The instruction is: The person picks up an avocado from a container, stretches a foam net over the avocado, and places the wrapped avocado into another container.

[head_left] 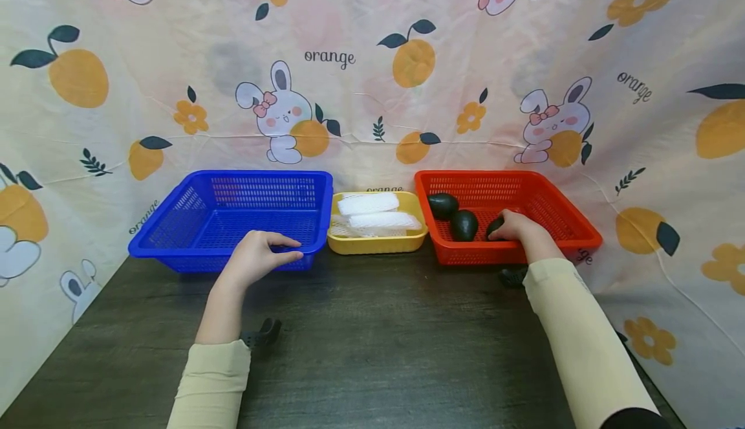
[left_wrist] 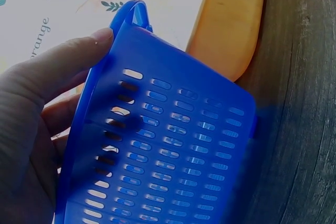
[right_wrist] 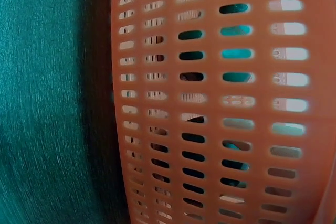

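Note:
In the head view, my right hand (head_left: 518,226) reaches over the front rim of the red basket (head_left: 559,238) and grips a dark green avocado (head_left: 496,225), mostly covered by the fingers. Two more avocados, one at the back (head_left: 443,206) and one nearer (head_left: 464,226), lie left of it. My left hand (head_left: 256,257) is at the front right of the blue basket (head_left: 174,248). Its thumb and fingers lie on either side of the basket's rim (left_wrist: 86,103), loosely spread. In the right wrist view the basket wall (right_wrist: 210,129) hides the right hand.
Between the two baskets stands a yellow basket (head_left: 378,245) with white foam net sleeves (head_left: 384,220) in it. A dark wood-grain table (head_left: 378,338) lies under everything. Behind hangs a printed cloth (head_left: 361,105). Dark straps (head_left: 264,332) show by both wrists.

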{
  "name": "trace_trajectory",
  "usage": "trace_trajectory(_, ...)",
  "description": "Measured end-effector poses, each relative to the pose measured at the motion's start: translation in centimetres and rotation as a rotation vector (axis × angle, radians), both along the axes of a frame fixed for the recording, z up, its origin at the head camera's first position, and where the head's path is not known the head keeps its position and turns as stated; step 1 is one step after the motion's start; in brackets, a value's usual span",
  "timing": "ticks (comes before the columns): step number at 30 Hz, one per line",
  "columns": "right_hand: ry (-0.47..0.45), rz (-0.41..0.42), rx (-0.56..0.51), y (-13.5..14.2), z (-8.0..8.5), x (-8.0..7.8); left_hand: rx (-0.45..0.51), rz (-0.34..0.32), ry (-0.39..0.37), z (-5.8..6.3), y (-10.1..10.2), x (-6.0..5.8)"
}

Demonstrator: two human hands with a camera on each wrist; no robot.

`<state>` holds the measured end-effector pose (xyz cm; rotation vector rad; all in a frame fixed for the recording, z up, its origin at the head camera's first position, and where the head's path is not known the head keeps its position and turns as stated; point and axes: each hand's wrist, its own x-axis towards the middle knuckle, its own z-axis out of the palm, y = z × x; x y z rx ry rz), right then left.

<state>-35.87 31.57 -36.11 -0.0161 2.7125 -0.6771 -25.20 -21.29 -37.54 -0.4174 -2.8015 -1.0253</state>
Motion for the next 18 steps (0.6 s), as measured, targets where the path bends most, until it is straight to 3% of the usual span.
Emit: trace_trajectory(18, 0.034, 0.070, 0.045, -0.09, 0.01, 0.15, 0.021, -0.002, 0.004, 0.00, 0.08, 0.25)
